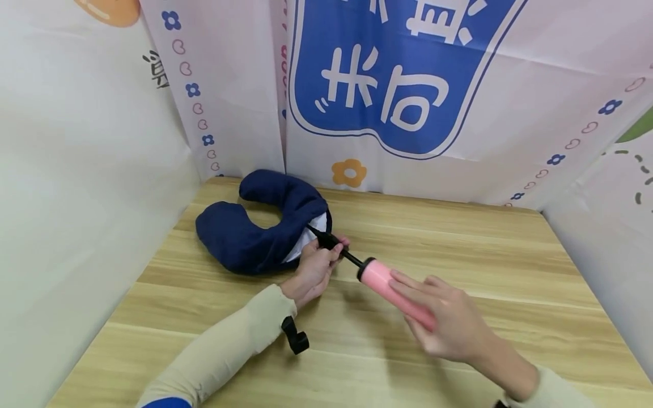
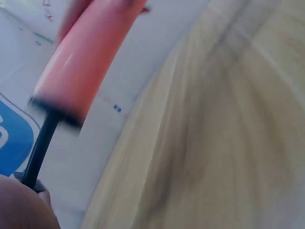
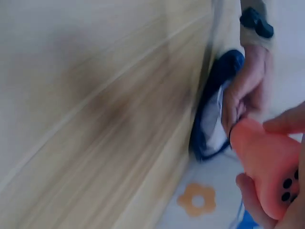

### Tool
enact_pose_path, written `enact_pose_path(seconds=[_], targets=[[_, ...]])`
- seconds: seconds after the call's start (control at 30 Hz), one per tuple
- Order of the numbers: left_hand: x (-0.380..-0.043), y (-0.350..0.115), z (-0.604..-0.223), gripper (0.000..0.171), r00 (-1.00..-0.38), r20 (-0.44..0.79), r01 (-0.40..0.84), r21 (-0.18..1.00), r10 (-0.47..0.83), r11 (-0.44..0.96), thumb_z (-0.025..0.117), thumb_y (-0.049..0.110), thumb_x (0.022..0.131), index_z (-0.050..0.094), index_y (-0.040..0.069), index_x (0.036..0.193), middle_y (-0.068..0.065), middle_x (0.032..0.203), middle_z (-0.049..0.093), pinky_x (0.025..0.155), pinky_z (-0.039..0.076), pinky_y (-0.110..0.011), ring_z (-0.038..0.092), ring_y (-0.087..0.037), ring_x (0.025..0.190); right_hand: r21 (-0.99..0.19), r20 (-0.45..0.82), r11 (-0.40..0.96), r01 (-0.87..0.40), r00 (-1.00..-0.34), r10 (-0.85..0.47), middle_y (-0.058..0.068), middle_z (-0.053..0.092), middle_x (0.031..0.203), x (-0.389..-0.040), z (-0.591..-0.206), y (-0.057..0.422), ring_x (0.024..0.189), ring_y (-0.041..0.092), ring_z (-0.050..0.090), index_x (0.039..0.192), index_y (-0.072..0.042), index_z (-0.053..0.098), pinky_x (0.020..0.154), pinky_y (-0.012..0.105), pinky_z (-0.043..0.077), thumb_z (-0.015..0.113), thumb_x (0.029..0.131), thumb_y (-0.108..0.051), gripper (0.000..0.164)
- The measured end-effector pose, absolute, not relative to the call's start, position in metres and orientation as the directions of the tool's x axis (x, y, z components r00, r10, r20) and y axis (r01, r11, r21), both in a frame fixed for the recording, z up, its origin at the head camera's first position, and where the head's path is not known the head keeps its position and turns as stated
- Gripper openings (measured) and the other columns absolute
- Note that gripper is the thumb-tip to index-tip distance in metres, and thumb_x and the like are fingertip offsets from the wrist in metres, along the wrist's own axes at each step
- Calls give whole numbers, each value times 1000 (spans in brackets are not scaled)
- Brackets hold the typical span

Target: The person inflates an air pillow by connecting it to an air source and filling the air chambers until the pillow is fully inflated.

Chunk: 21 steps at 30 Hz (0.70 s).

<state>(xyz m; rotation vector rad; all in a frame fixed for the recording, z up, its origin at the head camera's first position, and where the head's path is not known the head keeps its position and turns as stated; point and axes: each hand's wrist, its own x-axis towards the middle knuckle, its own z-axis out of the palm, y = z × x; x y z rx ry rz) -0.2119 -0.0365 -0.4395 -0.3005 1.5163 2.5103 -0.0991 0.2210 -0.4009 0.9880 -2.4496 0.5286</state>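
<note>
watching remotely, i'm seeing the left hand (image 1: 315,266) pinching the black nozzle end (image 1: 325,240), the right hand (image 1: 453,318) clasping the pink barrel (image 1: 385,285).

So the setup's basically a wood-look tabletop (image 1: 484,243) with streaky yellow-brown grain, boxed in by white printed sheeting. The far wall (image 1: 245,45) gets most of the decoration: big blue sign (image 1: 388,127) with chunky white characters and a double outline, plus an orange flower (image 1: 339,171) low down, just above the table's far edge. Strips of little blue flowers and pinkish hearts run down its left and right sides. You can see creases in it too. Left wall (image 1: 76,181) has an orange blob (image 1: 114,10) up top; right wall (image 1: 607,243) has a green patch (image 1: 639,129) and dark dashes. Lighting's pretty soft, blurry shadows on the wood.
</note>
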Motion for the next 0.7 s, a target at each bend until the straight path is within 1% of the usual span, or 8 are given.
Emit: enact_pose_path(seconds=[0.07, 0.13, 0.23, 0.37, 0.47, 0.53, 0.63, 0.7], targets=[[-208, -34, -442, 22, -959, -282, -267, 850, 36, -453, 57, -12, 100, 60, -6, 121, -6, 106, 76, 100, 57, -25, 72, -15, 106, -163, 544, 677, -718, -638, -545, 1, 73, 137, -109, -407, 202, 67, 1, 44, 135, -16, 73, 58, 18, 47, 84, 70, -13, 66], [-206, -34, -443, 23, -958, -286, -264, 856, 18, -445, 58, -11, 100, 60, -6, 122, -9, 110, 77, 97, 56, -23, 73, -14, 105, -163, 545, 685, -710, -644, -537, 1, 73, 137, -118, -412, 189, 67, 2, 46, 136, -15, 73, 58, 20, 48, 83, 72, -13, 65], [-208, -37, -442, 25, -967, -252, -240, 879, 25, -413, 59, -10, 100, 58, -9, 125, -13, 113, 77, 93, 57, -22, 73, -16, 105, -194, 537, 683, -704, -659, -527, 2, 71, 140, -128, -415, 180, 69, 6, 49, 138, -14, 71, 55, 17, 42, 82, 74, -12, 64], [-218, -44, -440, 26, -975, -216, -218, 899, 51, -380, 61, -8, 100, 58, -10, 126, -12, 112, 76, 97, 58, -25, 73, -23, 114, -226, 499, 684, -694, -686, -530, -1, 66, 148, -129, -416, 188, 76, 7, 52, 144, -18, 67, 52, 13, 37, 83, 80, -13, 66], [-222, -49, -436, 29, -971, -227, -238, 895, 72, -378, 62, -8, 100, 58, -8, 129, -12, 117, 74, 104, 56, -28, 70, -30, 124, -218, 483, 672, -708, -676, -556, -4, 63, 151, -120, -414, 207, 85, 6, 55, 147, -22, 64, 54, 11, 39, 84, 82, -15, 68], [-223, -52, -433, 33, -967, -237, -255, 890, 95, -378, 62, -7, 101, 57, -9, 133, -13, 121, 73, 107, 55, -29, 68, -31, 127, -220, 488, 646, -731, -656, -575, -3, 63, 151, -111, -410, 222, 91, 5, 57, 147, -21, 64, 56, 10, 41, 85, 81, -14, 70], [-226, -56, -430, 34, -968, -229, -252, 884, 107, -392, 61, -6, 102, 56, -9, 135, -13, 122, 72, 107, 55, -27, 69, -26, 124, -228, 510, 607, -761, -625, -591, -1, 65, 150, -100, -402, 245, 92, 4, 56, 145, -20, 66, 64, 8, 44, 85, 78, -12, 71], [-228, -58, -429, 33, -971, -221, -237, 877, 86, -419, 61, -6, 102, 55, -9, 134, -12, 121, 72, 103, 55, -24, 70, -21, 118, -225, 528, 594, -772, -609, -592, -1, 66, 148, -95, -398, 256, 91, 3, 56, 143, -19, 67, 71, 8, 45, 84, 76, -12, 70]])
